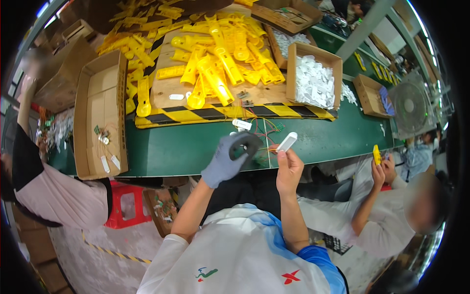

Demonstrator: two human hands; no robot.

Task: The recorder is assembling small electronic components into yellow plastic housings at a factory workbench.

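My right hand [290,171] is bare and pinches a small white oblong plastic piece [287,142] with a greyish face, tilted up above the front edge of the bench. My left hand [226,159] wears a grey glove with dark fingertips. Its fingers curl round toward the thumb just left of the white piece, and whatever is between the tips is hidden. Thin red and yellow wires [265,148] run between the two hands. Just beyond the glove, another white piece [242,124] lies on the green bench [186,147], beside tangled coloured wires [279,128].
Yellow plastic shells [215,59] pile on a wooden board edged with striped tape [196,115]. A box of white parts [316,81] stands right, a shallow carton [100,88] left. Co-workers sit on both sides; the right one holds a yellow piece [377,154].
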